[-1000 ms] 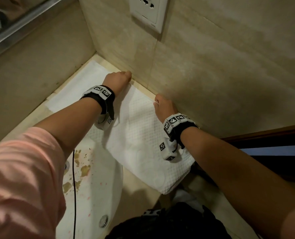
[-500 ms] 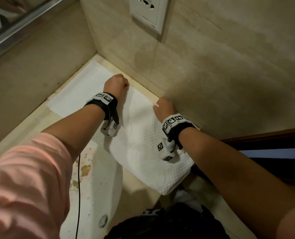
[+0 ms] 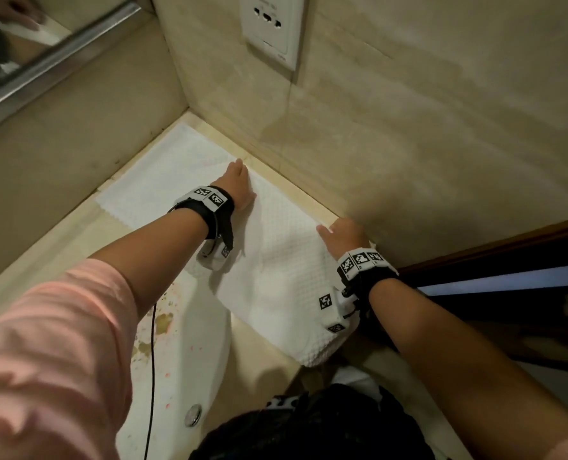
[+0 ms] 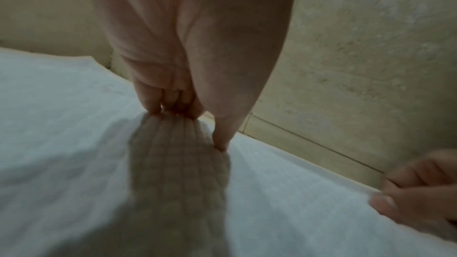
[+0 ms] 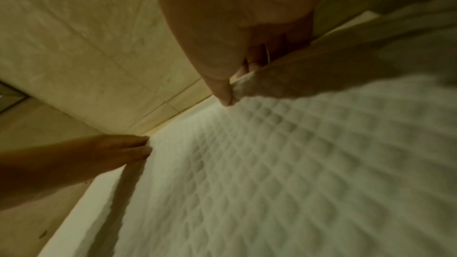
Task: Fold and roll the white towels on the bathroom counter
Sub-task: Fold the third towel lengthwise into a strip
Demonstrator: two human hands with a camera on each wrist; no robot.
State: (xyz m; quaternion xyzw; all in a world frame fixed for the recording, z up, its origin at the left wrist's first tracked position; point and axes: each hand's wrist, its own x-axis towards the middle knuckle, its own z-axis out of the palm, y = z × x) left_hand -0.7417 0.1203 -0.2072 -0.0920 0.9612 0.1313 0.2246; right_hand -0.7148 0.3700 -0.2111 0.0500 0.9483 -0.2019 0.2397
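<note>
Towel [image 3: 277,260], white, waffle-weave: soft, limp, light. We pinch its far edge, left hand [image 3: 239,187] and right hand [image 3: 342,235]; corners grip best.

- The left hand [image 3: 239,187] is no longer balled in a fist at the wall edge: its fingers now reach forward and pinch the far corner of the white towel [image 3: 276,260].
- The right hand [image 3: 342,235] now pinches the towel's far edge beside the wall, thumb spread out.
- The folded edge sits back from the wall.
</note>
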